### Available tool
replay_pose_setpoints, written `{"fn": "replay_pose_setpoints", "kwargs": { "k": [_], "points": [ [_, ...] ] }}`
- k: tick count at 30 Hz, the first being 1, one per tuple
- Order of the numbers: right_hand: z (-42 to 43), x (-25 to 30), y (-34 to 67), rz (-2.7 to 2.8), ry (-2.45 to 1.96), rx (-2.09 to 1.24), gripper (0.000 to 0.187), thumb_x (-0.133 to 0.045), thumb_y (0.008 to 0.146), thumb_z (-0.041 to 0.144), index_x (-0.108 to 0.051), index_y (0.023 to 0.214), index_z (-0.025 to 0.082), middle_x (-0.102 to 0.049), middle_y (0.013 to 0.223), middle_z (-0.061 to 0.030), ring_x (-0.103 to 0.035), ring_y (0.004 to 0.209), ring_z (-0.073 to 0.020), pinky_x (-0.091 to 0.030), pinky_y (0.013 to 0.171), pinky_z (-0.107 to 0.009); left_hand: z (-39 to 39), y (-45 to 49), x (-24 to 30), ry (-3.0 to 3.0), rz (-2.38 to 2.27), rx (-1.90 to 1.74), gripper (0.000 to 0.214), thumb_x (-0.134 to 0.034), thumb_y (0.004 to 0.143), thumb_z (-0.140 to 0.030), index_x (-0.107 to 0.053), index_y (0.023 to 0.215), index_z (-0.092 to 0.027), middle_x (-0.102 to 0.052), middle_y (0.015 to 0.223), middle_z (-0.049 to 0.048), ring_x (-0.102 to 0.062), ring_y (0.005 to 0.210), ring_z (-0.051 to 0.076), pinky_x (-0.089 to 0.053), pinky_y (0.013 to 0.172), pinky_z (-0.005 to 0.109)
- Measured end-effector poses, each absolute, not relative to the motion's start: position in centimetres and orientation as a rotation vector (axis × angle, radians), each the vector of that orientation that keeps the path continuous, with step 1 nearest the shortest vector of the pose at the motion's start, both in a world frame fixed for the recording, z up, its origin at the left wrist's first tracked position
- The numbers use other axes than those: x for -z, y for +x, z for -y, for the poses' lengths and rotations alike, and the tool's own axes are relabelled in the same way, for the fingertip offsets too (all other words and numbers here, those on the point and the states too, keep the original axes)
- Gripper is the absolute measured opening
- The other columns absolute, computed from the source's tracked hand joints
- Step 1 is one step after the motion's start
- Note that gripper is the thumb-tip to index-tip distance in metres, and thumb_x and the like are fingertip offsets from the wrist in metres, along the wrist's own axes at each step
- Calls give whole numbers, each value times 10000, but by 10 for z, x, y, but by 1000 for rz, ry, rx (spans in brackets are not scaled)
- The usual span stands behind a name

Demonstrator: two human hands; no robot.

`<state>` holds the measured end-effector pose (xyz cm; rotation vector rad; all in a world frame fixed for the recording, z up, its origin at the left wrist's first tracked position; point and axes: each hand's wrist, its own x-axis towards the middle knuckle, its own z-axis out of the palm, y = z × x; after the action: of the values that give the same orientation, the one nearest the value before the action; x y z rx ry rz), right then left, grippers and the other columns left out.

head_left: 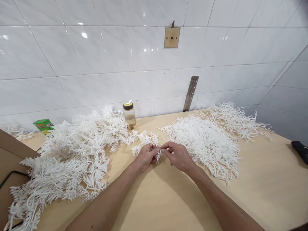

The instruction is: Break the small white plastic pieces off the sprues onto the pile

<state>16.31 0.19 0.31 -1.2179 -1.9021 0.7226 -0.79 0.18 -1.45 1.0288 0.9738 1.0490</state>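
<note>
Near the middle of the table, my left hand (147, 157) is closed around a small white branching sprig (158, 156), which pokes out past the thumb and fingers. My right hand (176, 155) meets it from the right in a pinch, fingertips touching the sprig's edge; what exactly sits between them is too small to make out. A few loose white sprigs (145, 138) lie just beyond my hands. Left of me spreads a large heap of white branching strands (72, 160). On the right rests a flatter pile of similar white pieces (204, 141).
A clear jar (130, 118) with a dark-rimmed yellow lid stands by the tiled wall. Thinner white branches (235, 120) lie at the back right. A metal strip (191, 93) leans on the wall. A green box (43, 125) is at left, a black object (300, 150) at the right edge.
</note>
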Motion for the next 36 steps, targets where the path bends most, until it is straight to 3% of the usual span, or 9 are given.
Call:
{"fn": "replay_pose_setpoints", "kwargs": {
  "k": [5,11,21,30,36],
  "points": [
    [-5,5,164,2045,-1040,-381,149,-514,889,203,-662,904,206,-694,870,-35,-601,634,-130,-462,624,-265,-4,-6,15,1042,-974,-1052,492,-813,626,-530,-533,799,-164,-465,580,-59,-396,485,63,-294,468,215],
    [-6,13,162,2092,-1018,-143,142,-476,902,151,-606,853,181,-653,819,-45,-592,662,-144,-427,630,-270,-1,-4,9,1021,-940,-998,467,-806,636,-505,-502,743,-169,-410,558,-70,-339,483,53,-214,463,209],
    [-3,20,153,1987,-1035,-49,160,-489,929,149,-609,830,186,-649,767,-18,-576,650,-136,-408,625,-252,-2,-3,9,879,-970,-958,403,-766,631,-401,-425,641,-186,-378,545,-64,-289,453,39,-108,434,212],
    [-1,19,151,1963,-978,43,160,-475,952,159,-608,867,187,-655,788,-25,-600,676,-137,-412,626,-247,-1,-2,6,841,-945,-957,320,-742,612,-336,-469,606,-169,-414,547,-39,-316,458,49,-131,420,209],
    [-1,22,148,1976,-987,57,174,-475,949,176,-622,857,184,-670,798,-32,-611,676,-134,-418,624,-244,-3,-5,10,804,-911,-988,408,-807,593,-376,-451,593,-175,-390,519,-46,-347,484,62,-181,430,207]
  ]
}}
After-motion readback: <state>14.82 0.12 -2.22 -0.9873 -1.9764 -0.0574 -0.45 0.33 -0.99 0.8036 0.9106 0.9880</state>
